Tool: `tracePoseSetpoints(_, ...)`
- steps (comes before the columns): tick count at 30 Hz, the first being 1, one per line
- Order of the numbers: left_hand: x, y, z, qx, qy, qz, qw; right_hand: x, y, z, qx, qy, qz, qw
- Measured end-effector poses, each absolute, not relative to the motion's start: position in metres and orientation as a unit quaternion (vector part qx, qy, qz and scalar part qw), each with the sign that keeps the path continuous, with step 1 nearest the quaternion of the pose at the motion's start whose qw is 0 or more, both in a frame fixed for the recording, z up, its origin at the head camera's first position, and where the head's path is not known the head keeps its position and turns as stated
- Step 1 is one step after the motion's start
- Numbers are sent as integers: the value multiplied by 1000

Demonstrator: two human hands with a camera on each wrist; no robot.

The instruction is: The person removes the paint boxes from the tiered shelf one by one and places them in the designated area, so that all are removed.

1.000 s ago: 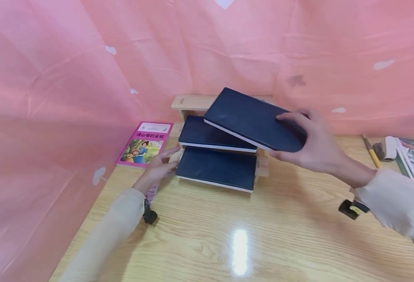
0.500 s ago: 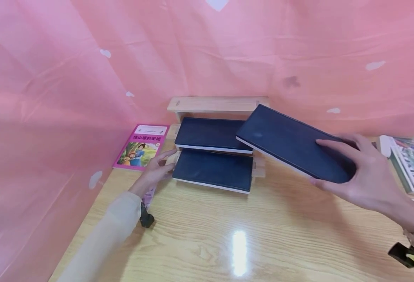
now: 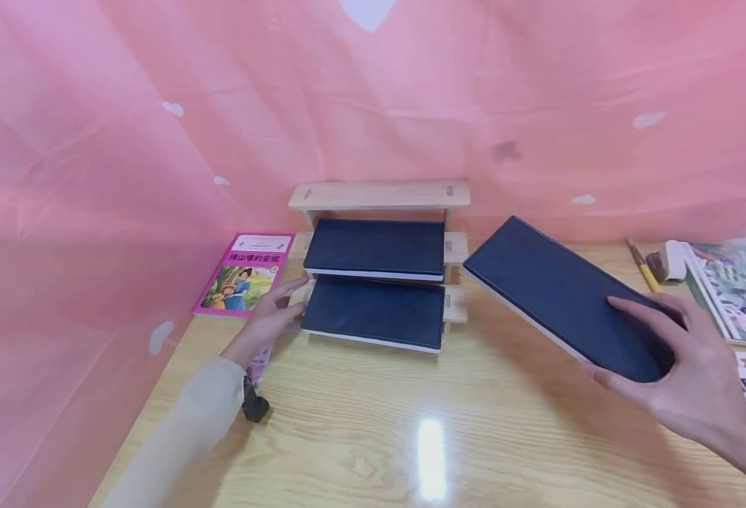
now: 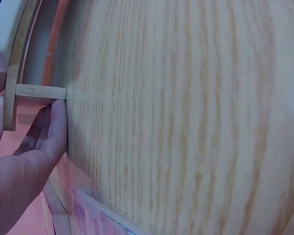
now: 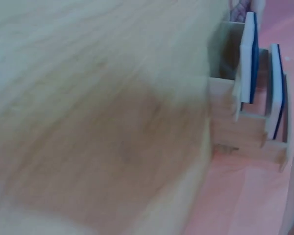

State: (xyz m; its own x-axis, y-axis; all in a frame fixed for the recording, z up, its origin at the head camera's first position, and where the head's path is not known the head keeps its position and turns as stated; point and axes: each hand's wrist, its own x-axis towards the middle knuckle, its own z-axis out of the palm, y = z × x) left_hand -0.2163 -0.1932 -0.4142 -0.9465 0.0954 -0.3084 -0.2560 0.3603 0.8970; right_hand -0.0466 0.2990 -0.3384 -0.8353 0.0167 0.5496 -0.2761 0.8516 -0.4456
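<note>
A small stepped wooden rack (image 3: 379, 195) stands against the pink cloth. Two dark navy hardcover notebooks with white page edges lie on its steps: an upper notebook (image 3: 375, 247) and a lower notebook (image 3: 373, 310). My left hand (image 3: 266, 326) holds the rack's left end; in the left wrist view its fingers (image 4: 58, 125) touch the side panel, around the end of a wooden slat (image 4: 11, 105). Off to the right, my right hand (image 3: 690, 367) grips another navy notebook (image 3: 557, 296) by its near end, tilted above the table, thumb on one long edge and fingers over the cover.
A pink picture book (image 3: 243, 275) lies left of the rack, with a purple item (image 3: 258, 367) partly under the left wrist. At right are a yellow pen (image 3: 644, 267), a white and black object (image 3: 670, 262) and an illustrated book (image 3: 735, 289). Pink cloth (image 3: 379, 92) hangs behind.
My right hand has carried its notebook rightward and nearer, away from over the rack, uncovering the upper notebook. The left hand stays at the rack's left end. The head view has shifted slightly.
</note>
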Motion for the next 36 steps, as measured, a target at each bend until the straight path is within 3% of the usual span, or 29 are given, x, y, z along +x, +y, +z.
tracePoseSetpoints(8,-212,-193,-414,-46,812,559,160,-39,324,-360,5,-928,253,275)
tracePoseSetpoints(16,-207,-197,-410,-45,814,555,165,-61,345,-374,-35,-930,252,265)
tracePoseSetpoints(36,-213,-193,-410,-46,812,556,173,-92,370,-393,-128,-946,255,151)
